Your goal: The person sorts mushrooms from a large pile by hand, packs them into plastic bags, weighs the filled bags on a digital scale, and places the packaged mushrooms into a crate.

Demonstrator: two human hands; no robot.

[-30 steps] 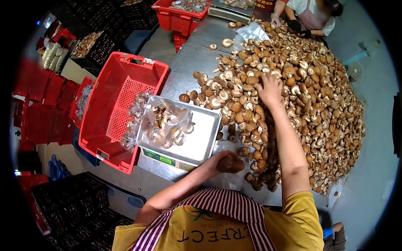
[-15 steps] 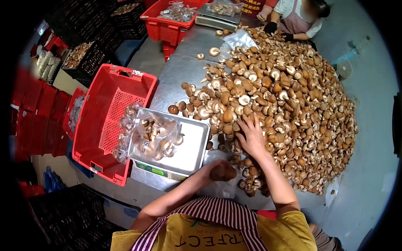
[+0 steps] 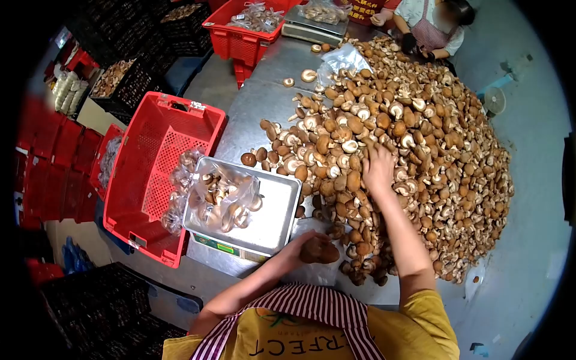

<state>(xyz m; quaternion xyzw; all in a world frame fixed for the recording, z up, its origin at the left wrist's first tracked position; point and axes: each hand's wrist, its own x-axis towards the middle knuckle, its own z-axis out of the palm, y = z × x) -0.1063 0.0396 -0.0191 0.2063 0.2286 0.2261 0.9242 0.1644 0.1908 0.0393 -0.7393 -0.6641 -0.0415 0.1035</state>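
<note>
Clamping mushrooms (image 3: 320,250) in the left hand (image 3: 297,246); touching the pile (image 3: 447,180) on the table (image 3: 262,90) with the right hand (image 3: 379,168), cannot tell if gripping. Partly packed, in bags (image 3: 187,162) in the crate (image 3: 162,159) and a seemingly open bag (image 3: 222,209) on the scale (image 3: 273,213); mostly left loose.

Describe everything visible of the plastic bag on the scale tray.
The plastic bag looks like thin, clear, glossy film, crumpled and loosely bulging. Mushrooms with brown caps and pale stems show through it. It rests slumped on the left part of the metal scale tray, leaving the right part uncovered. Whether its mouth is tied is unclear. Neither the left hand nor the right hand touches it.
</note>
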